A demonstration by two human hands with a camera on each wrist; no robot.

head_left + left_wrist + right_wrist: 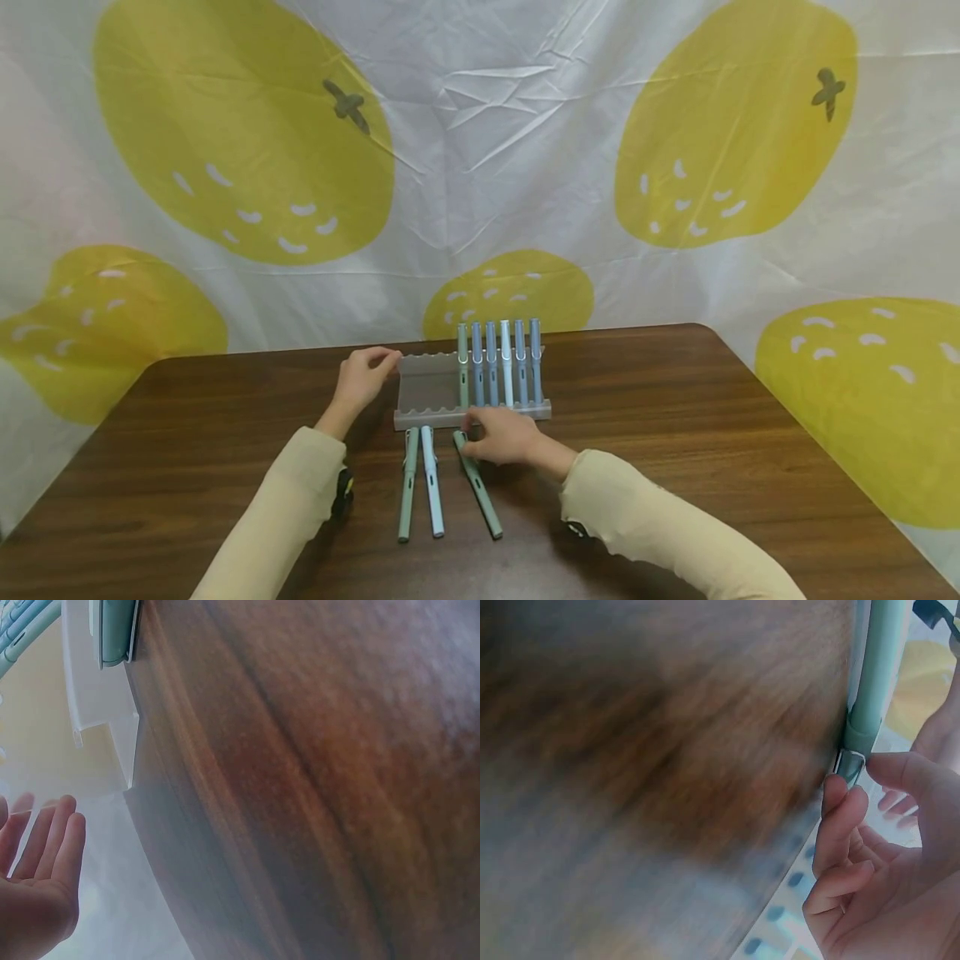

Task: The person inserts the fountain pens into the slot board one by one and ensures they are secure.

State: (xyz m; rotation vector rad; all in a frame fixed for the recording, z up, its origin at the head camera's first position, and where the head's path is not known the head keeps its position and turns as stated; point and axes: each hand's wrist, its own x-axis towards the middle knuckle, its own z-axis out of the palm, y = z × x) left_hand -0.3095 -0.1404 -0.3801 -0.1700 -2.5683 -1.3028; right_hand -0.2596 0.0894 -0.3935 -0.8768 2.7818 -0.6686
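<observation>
Right hand (pixel 504 435) pinched slim green capped pen (pixel 477 485) on brown wood-grain worktop (pixel 637 392); left hand (pixel 362 379), fingers extended, rested at corner of translucent scalloped plastic rack (pixel 431 420).

The left hand (pixel 365 379) extends forward, fingers (pixel 66 851) nearly straight; the right hand (pixel 502 435) angles inward, thumb (pixel 904 770) and fingertips (pixel 855 801) pinching; both forearms (pixel 273 504) reach forward.

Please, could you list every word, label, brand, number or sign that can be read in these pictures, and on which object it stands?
None can be read.
Pens: any marking is too small or blurred to read.
Rack: no readable text.
Left wrist camera: too small to read.
Cloth: only printed yellow shapes, no words.
</observation>
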